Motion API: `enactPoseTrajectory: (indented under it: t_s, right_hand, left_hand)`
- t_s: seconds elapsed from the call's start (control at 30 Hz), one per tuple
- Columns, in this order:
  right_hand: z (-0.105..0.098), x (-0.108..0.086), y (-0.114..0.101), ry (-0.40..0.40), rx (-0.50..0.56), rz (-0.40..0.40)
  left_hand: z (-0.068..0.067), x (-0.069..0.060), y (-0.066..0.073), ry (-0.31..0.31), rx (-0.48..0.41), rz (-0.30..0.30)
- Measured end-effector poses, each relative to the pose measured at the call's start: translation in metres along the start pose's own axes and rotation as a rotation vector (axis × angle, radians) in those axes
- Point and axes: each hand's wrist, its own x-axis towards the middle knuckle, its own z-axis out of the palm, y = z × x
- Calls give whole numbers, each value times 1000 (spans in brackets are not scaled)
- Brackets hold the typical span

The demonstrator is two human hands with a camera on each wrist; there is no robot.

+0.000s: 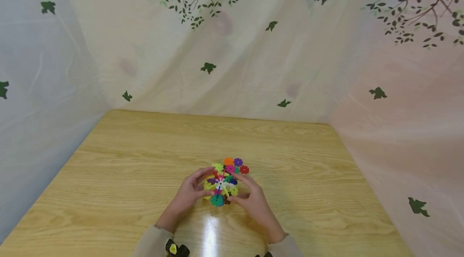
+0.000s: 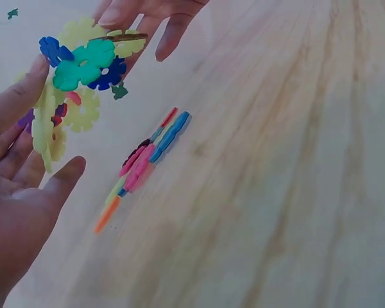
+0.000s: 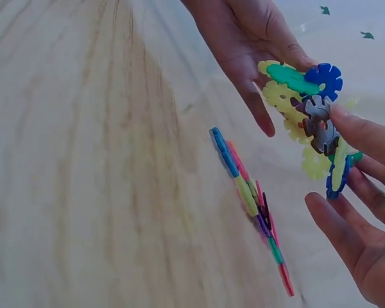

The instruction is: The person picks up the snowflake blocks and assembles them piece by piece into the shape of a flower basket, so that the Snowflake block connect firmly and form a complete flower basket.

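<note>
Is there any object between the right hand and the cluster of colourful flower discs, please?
Nothing visible: the right hand holds the disc cluster. The other discs lie beyond it on the table.

**Bright Hues Meet Leafy Print**

A cluster of flower-shaped discs (image 1: 220,183) mixes yellow, teal, blue, red, purple, white and brown, while flat-lying discs (image 1: 230,169) show orange, purple, red and pink against a honey-toned, wood-grained table (image 1: 108,160). Sleeves (image 1: 154,241) are beige; dark-green leaves (image 1: 208,67) pattern the cream cloth (image 1: 232,92).
</note>
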Motion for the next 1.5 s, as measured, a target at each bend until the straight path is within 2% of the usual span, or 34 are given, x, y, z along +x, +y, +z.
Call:
enactPoseTrajectory:
  t_s: [0.3, 0.37, 0.5, 0.63, 0.83, 0.93, 1.03, 1.13, 1.37, 1.5]
  right_hand:
    - [1, -1, -7, 45, -41, -50]
    - [3, -1, -7, 53, -72, -69]
    - [7, 1, -7, 53, -115, -120]
    - [11, 4, -7, 46, -128, -132]
    - [1, 16, -2, -33, -88, -50]
    - [-14, 30, 6, 24, -104, 39]
    - [-27, 46, 14, 103, -219, 133]
    - [-36, 61, 20, 116, -344, 201]
    - [-36, 80, 23, 62, -593, 208]
    - [-35, 78, 19, 74, -604, 215]
  left_hand:
    - [-1, 0, 2, -113, -36, 74]
    - [0, 0, 3, -129, 0, 83]
    - [1, -2, 3, -123, 136, 88]
    - [1, -3, 2, -98, 200, 58]
    - [1, -2, 2, -13, 211, 21]
    - [0, -1, 1, 33, 198, -6]
    - [-1, -1, 1, 76, 192, -25]
    - [-2, -2, 2, 94, 181, -28]
    - [-1, -3, 2, 89, 157, -11]
    - [1, -4, 2, 94, 140, -30]
